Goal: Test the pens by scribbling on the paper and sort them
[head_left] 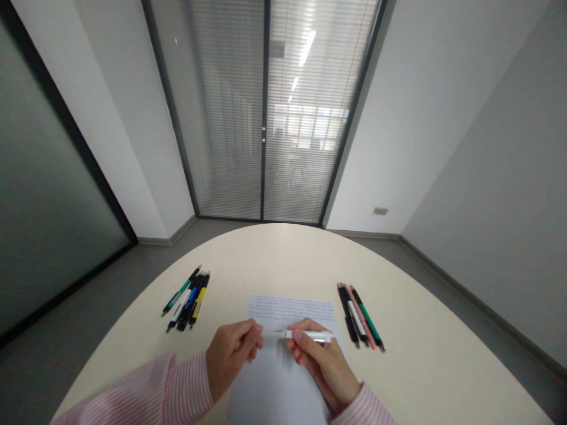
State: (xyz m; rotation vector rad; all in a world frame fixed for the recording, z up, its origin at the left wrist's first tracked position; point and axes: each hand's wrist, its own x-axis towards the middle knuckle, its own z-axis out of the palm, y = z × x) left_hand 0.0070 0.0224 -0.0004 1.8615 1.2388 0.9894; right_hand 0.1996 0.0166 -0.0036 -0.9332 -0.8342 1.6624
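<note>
A white pen lies level between my two hands, above a sheet of paper with lines of handwriting at its top. My right hand is closed around the pen's barrel, thumb and fingers pinching it. My left hand is closed in a pinch at the pen's left end. A thin pale part of the pen shows between the hands; whether it is a refill or the tip section I cannot tell. The left fingertips hide the far end.
Several pens, green, white, blue, black and yellow, lie on the left of the round cream table. Another group of pens, black, white, pink and green, lies to the right. Beyond the table's curved edge stands a glass partition with blinds.
</note>
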